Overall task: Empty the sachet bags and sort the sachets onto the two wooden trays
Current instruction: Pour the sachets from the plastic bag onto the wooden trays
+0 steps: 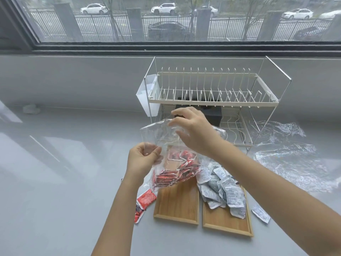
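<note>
Left hand (143, 159) and right hand (191, 130) pinching clear plastic bag (160, 133) of red sachets (177, 172) over left wooden tray (177, 206), grey-white sachets (223, 193) piled on right wooden tray (225, 224)

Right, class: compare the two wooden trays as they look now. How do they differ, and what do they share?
The left tray is bare at its near end, with red sachets in a clear bag over its far end; the right tray carries a loose heap of grey-white sachets. Both hands, left and right, hold that bag above the left tray; none are over the right tray. Both are rectangular, rimmed, side by side.
</note>
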